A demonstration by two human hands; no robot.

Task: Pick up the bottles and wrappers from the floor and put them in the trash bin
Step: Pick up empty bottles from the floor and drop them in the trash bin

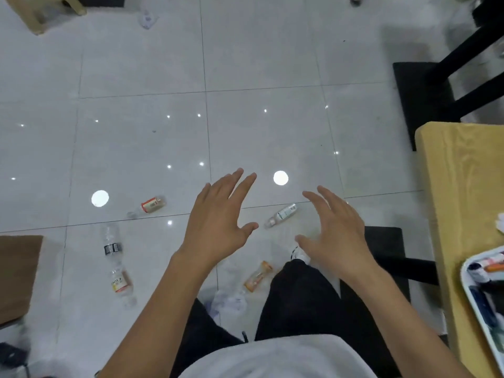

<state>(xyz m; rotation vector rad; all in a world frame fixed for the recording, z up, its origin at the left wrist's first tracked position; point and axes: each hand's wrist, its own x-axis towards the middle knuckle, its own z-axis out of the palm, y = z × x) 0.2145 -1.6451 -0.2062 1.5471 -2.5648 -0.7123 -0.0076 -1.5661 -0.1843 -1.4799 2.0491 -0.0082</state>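
Several empty plastic bottles lie on the white tiled floor. A green-labelled bottle [282, 214] lies between my hands. A red-labelled bottle [152, 204] lies to the left, and below it a clear bottle with a dark label [111, 244] and a yellow-labelled bottle [121, 283]. An orange bottle [257, 276] rests beside my right leg. A crumpled clear wrapper [229, 300] sits between my legs; another wrapper [147, 19] lies far ahead. My left hand [218, 222] and my right hand [332, 236] hover spread and empty above the floor. No trash bin shows.
A table with a yellow cloth [463, 200] stands on the right, with a white tray [469, 293] of items on it. Black chairs [425, 99] stand at the right, one just behind my right hand. A brown board [16, 274] is at left, and wooden furniture legs [38, 15] at top left.
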